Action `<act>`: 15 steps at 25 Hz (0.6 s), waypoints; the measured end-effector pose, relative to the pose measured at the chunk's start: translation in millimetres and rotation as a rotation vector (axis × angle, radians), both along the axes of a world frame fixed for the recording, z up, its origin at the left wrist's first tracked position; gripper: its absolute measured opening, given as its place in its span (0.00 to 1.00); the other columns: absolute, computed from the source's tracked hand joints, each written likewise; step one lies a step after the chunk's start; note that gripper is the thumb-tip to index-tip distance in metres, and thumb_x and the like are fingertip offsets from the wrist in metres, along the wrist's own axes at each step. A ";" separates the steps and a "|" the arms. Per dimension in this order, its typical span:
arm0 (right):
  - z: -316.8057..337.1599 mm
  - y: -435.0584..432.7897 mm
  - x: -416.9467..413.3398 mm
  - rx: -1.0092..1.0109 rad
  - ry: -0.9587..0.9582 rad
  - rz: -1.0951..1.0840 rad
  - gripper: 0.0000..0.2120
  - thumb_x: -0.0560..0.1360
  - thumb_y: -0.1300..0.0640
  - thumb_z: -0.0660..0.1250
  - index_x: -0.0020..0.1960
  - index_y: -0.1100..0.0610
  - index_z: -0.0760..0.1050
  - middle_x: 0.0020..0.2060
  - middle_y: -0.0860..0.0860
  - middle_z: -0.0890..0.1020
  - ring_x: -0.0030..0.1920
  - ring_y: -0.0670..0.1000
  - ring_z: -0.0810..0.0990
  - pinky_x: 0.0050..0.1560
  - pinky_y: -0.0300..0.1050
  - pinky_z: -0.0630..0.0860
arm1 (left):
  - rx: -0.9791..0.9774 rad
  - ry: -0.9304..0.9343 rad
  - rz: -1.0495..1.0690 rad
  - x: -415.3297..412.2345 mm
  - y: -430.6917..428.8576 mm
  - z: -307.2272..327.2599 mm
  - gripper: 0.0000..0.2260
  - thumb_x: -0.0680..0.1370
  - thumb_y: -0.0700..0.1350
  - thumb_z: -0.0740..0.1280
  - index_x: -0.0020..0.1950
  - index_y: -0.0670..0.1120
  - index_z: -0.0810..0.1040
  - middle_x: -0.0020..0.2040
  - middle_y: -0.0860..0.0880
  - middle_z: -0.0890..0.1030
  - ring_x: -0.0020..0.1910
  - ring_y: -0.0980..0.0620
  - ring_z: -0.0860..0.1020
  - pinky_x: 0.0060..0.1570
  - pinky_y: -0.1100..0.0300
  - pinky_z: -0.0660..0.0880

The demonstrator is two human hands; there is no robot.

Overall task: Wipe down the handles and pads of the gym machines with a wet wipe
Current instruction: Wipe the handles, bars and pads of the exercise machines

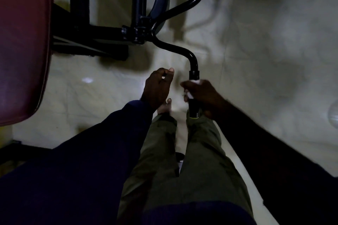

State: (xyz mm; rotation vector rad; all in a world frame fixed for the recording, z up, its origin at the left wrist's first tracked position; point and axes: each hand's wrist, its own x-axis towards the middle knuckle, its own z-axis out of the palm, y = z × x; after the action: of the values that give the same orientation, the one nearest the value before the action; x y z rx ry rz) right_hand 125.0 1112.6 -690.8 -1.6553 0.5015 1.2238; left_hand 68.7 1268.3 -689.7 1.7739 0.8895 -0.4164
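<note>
A black bent bar ends in a black handle grip near the middle of the view. My right hand is wrapped round this grip with a white wet wipe bunched between palm and handle; bits of the wipe show above and left of the fingers. My left hand hovers just left of the handle, fingers loosely curled, holding nothing and touching nothing. A dark red seat pad fills the left edge.
The machine's black frame and tubes stand on a pale tiled floor ahead. A second bent bar rises at the upper right of the frame. My legs in olive trousers and a bare foot are below.
</note>
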 end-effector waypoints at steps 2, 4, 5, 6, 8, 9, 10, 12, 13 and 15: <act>13.1 -6.2 -31.8 -0.113 -0.050 0.102 0.26 0.68 0.38 0.77 0.52 0.59 0.81 0.44 0.59 0.85 0.44 0.55 0.84 0.56 0.53 0.84 | -0.004 -0.013 0.011 -3.4 4.1 4.5 0.18 0.84 0.58 0.61 0.56 0.46 0.82 0.54 0.47 0.83 0.51 0.49 0.81 0.55 0.48 0.80; 26.8 -7.1 -46.1 -0.065 -0.089 0.123 0.20 0.77 0.44 0.74 0.59 0.45 0.65 0.43 0.55 0.82 0.42 0.47 0.82 0.51 0.36 0.81 | -0.019 -0.013 0.012 -6.5 8.3 5.1 0.18 0.85 0.58 0.61 0.55 0.45 0.82 0.54 0.47 0.82 0.50 0.50 0.81 0.55 0.46 0.80; 25.6 -5.6 -41.8 -0.074 -0.164 0.149 0.26 0.80 0.50 0.72 0.69 0.67 0.72 0.40 0.56 0.82 0.37 0.48 0.82 0.44 0.40 0.83 | -0.009 -0.003 0.002 -8.0 9.7 3.7 0.19 0.85 0.59 0.60 0.55 0.46 0.82 0.54 0.47 0.83 0.51 0.49 0.81 0.56 0.46 0.80; 19.4 -4.1 -35.7 -0.095 -0.259 0.165 0.14 0.79 0.52 0.72 0.57 0.61 0.76 0.37 0.56 0.83 0.33 0.50 0.83 0.37 0.46 0.84 | 0.009 0.008 -0.020 -9.8 10.0 1.7 0.19 0.85 0.59 0.60 0.55 0.47 0.82 0.54 0.46 0.83 0.52 0.49 0.81 0.56 0.45 0.80; 12.2 9.7 -1.7 -0.139 -0.347 0.101 0.21 0.75 0.50 0.74 0.59 0.64 0.73 0.37 0.58 0.83 0.29 0.52 0.83 0.31 0.47 0.80 | 0.026 0.014 -0.050 -12.9 9.2 -2.0 0.19 0.85 0.60 0.60 0.56 0.47 0.82 0.53 0.46 0.83 0.52 0.47 0.81 0.57 0.45 0.79; -3.6 15.6 19.0 -0.144 -0.358 0.080 0.21 0.73 0.49 0.74 0.56 0.63 0.75 0.35 0.59 0.83 0.27 0.53 0.81 0.31 0.46 0.79 | 0.012 0.013 -0.052 -15.0 7.2 -3.3 0.19 0.84 0.60 0.60 0.55 0.48 0.82 0.53 0.46 0.83 0.51 0.47 0.81 0.57 0.45 0.79; -1.8 27.6 39.4 -0.160 -0.359 0.060 0.15 0.72 0.50 0.72 0.49 0.62 0.79 0.30 0.59 0.82 0.25 0.53 0.80 0.32 0.46 0.78 | -0.003 0.016 -0.054 -17.2 4.4 -4.0 0.19 0.84 0.61 0.60 0.55 0.48 0.82 0.53 0.46 0.83 0.50 0.48 0.81 0.57 0.46 0.80; -2.8 36.4 50.9 -0.129 -0.296 0.030 0.13 0.73 0.57 0.70 0.31 0.59 0.79 0.22 0.57 0.77 0.22 0.53 0.75 0.33 0.47 0.76 | -0.005 0.023 -0.073 -22.5 0.7 -3.5 0.19 0.84 0.62 0.60 0.54 0.50 0.81 0.53 0.47 0.82 0.49 0.50 0.81 0.57 0.46 0.80; 1.5 34.2 47.6 -0.086 -0.247 -0.011 0.18 0.74 0.59 0.69 0.26 0.58 0.76 0.21 0.56 0.74 0.22 0.53 0.73 0.33 0.47 0.75 | -0.006 0.021 -0.082 -24.0 -0.3 -1.3 0.18 0.84 0.62 0.60 0.54 0.50 0.81 0.53 0.47 0.82 0.48 0.51 0.81 0.57 0.46 0.80; 10.1 26.4 32.7 0.016 -0.169 -0.080 0.17 0.77 0.60 0.68 0.30 0.58 0.72 0.23 0.54 0.71 0.23 0.51 0.71 0.32 0.46 0.72 | -0.005 -0.010 -0.071 -21.2 0.3 5.4 0.15 0.84 0.60 0.61 0.52 0.52 0.80 0.53 0.48 0.82 0.48 0.52 0.81 0.55 0.47 0.80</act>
State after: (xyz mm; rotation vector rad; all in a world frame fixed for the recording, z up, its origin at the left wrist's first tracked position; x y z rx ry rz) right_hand 157.7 1138.9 -680.8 -1.6910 0.4474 1.0170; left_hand 47.4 1268.7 -684.4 1.8051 0.8200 -0.4547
